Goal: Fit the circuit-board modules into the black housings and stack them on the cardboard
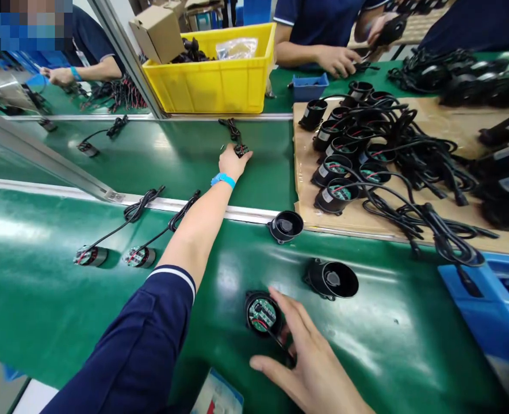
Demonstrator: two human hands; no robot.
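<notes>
Black round housing (249, 300), green circuit board (269, 310) facing up inside, on green tabletop (219, 356), cabled unit (240, 150) farther off

The left arm, in a navy sleeve, stretches from the bottom left up to the upper middle of the frame, a blue band around its wrist (222, 180) and the left hand (233, 161) palm down with fingers curled and thumb out to the right. The right hand (308, 356) enters from the lower right, thumb and fingers spread apart in a loose curve toward the lower middle.
</notes>
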